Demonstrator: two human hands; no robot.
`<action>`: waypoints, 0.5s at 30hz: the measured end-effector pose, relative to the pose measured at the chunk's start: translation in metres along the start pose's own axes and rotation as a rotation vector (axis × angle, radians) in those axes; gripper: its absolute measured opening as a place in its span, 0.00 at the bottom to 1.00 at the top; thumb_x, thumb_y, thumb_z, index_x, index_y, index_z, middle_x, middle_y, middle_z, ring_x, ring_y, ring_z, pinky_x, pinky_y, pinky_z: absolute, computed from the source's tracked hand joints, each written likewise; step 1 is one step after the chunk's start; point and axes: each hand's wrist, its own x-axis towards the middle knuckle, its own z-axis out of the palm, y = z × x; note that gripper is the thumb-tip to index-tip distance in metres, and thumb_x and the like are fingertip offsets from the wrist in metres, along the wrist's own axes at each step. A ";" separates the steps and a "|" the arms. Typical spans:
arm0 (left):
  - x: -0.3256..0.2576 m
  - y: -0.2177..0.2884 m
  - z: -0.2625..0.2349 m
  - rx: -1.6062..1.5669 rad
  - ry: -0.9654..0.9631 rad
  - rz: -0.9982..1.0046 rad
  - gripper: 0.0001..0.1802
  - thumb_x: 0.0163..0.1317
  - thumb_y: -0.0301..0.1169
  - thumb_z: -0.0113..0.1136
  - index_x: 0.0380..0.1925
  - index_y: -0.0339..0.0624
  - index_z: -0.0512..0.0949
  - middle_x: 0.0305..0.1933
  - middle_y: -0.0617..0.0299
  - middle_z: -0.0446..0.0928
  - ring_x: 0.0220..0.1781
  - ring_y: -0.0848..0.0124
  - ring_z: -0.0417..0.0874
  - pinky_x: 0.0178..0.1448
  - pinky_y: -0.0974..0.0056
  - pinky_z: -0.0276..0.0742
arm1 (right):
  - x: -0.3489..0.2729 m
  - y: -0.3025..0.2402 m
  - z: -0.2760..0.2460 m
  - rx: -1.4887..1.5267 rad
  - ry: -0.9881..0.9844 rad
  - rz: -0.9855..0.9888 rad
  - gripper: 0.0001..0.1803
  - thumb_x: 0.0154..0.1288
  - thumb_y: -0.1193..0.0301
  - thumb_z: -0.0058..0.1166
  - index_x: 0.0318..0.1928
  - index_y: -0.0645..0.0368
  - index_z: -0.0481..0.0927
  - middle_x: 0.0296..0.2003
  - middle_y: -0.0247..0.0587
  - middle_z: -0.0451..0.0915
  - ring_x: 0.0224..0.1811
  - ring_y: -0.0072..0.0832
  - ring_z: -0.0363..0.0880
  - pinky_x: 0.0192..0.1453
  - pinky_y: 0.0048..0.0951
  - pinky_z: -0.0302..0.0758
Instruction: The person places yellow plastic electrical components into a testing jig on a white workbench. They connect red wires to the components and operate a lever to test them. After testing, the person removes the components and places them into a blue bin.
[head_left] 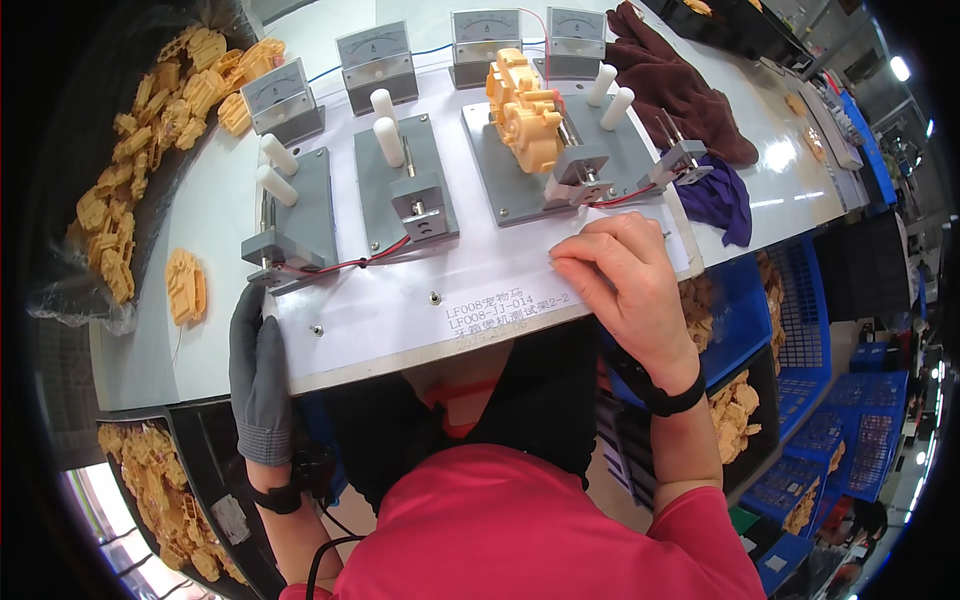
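Observation:
A yellow plastic gearbox housing (526,110) sits on the third grey test stand (485,165), against its metal pin holder (580,165). My right hand (630,285) is bare and bent at the board's front, just below that stand. Its thumb and index fingertips come together; whatever is between them is hidden. Small metal toggle switches (435,298) line the white board's (390,335) front. My left hand (260,370), in a grey glove, lies along the board's left edge with its fingers stretched out, holding nothing visible. Ahead of it stands the leftmost test stand (310,220) with two white posts.
Several analog meters (375,60) stand along the back. Yellow housings fill a plastic-lined bin (130,190) at left and a black crate (165,490) below. One loose housing (185,286) lies left of the board. Brown cloth (680,90) and purple cloth (715,195) lie right; blue baskets (800,320) stand beyond.

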 end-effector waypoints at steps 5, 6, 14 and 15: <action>0.001 0.006 0.002 0.060 0.003 0.004 0.26 0.76 0.31 0.44 0.71 0.33 0.64 0.70 0.51 0.68 0.69 0.66 0.70 0.73 0.62 0.64 | 0.001 0.000 -0.003 -0.006 -0.029 0.018 0.07 0.59 0.75 0.67 0.38 0.57 0.84 0.36 0.36 0.80 0.42 0.37 0.77 0.49 0.35 0.69; 0.001 0.004 0.003 0.075 0.007 0.002 0.26 0.76 0.31 0.44 0.71 0.33 0.64 0.70 0.51 0.68 0.69 0.66 0.70 0.73 0.62 0.64 | 0.000 0.000 -0.003 -0.003 -0.021 0.027 0.06 0.59 0.74 0.67 0.37 0.56 0.84 0.35 0.35 0.79 0.42 0.37 0.77 0.49 0.35 0.69; 0.026 0.033 -0.043 0.154 0.027 0.132 0.29 0.72 0.27 0.53 0.72 0.35 0.63 0.70 0.51 0.69 0.70 0.64 0.71 0.74 0.61 0.65 | 0.005 -0.010 -0.006 0.402 0.220 0.288 0.18 0.63 0.69 0.68 0.51 0.56 0.79 0.40 0.39 0.77 0.42 0.32 0.76 0.50 0.33 0.73; 0.029 0.060 -0.043 0.197 -0.008 0.282 0.29 0.72 0.28 0.55 0.72 0.37 0.65 0.70 0.52 0.70 0.70 0.64 0.71 0.73 0.61 0.66 | 0.006 0.000 0.000 0.465 0.275 0.258 0.24 0.64 0.68 0.68 0.57 0.58 0.75 0.42 0.40 0.77 0.43 0.28 0.76 0.50 0.30 0.74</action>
